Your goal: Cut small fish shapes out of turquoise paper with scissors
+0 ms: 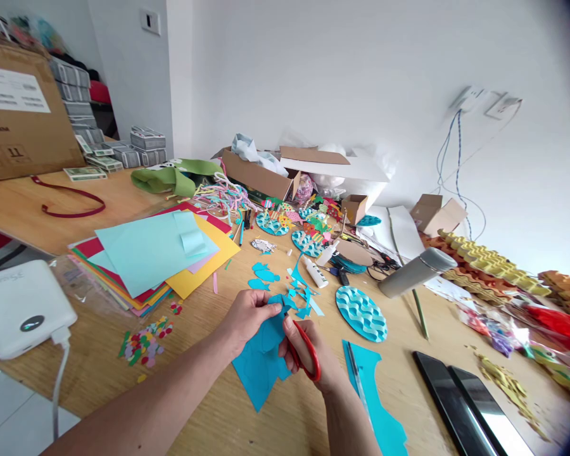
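Observation:
Between finger and thumb, my left hand (253, 316) pinches the upper part of a blue paper sheet (256, 373). My right hand (316, 354) is closed around the red handles of a pair of scissors (308, 350), whose blades meet the sheet's edge and are mostly hidden. Just beyond my hands lie blue paper scraps (304, 297) and blue cut-out shapes (265, 273). To the right of my right hand, a pen (357, 377) rests on another blue paper piece (380, 399) with a curved cut edge. A wavy-patterned blue oval (361, 313) lies flat beyond it.
Coloured paper sheets (142, 253) are stacked at left, near paper dots (147, 342) and a white power bank (23, 310). A grey tumbler (415, 273), glue bottle (316, 272) and two phones (449, 405) are on the right. Egg trays (489, 266) and open boxes (261, 174) stand farther back.

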Demonstrator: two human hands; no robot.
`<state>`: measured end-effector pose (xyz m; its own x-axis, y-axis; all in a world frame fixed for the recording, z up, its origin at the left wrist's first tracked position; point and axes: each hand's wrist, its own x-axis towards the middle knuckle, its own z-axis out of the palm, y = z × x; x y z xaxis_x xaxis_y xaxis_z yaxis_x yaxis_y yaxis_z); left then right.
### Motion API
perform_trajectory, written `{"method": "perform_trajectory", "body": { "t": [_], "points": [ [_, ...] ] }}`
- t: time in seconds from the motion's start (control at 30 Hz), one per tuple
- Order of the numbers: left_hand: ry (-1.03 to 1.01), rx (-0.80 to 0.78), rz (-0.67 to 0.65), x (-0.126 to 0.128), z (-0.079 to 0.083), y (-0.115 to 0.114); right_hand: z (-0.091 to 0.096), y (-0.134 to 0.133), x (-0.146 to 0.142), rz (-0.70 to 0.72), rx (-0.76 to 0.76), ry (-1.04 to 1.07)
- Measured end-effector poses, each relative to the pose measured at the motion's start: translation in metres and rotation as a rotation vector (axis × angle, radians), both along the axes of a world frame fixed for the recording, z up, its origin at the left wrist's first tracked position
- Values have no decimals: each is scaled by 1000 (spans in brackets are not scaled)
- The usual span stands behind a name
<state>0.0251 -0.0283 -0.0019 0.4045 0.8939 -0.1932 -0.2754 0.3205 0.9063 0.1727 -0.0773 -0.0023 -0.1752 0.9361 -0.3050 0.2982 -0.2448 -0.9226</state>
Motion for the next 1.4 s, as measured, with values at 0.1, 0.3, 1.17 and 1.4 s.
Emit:
{"method": "perform_trajectory", "body": {
  "t": [0.1, 0.3, 1.17, 1.4],
  "points": [
    [-3, 1, 9, 0, -1, 1, 1, 0, 0, -2, 8, -14],
    [-17, -6, -4, 0, -2, 1, 2, 0, -1, -4, 17, -33],
    [6, -12, 34, 0, -1, 2, 0, 0, 0, 21, 35, -56],
    [7, -25, 44, 0, -2, 2, 1, 0, -1, 19, 34, -64]
  ]
}}
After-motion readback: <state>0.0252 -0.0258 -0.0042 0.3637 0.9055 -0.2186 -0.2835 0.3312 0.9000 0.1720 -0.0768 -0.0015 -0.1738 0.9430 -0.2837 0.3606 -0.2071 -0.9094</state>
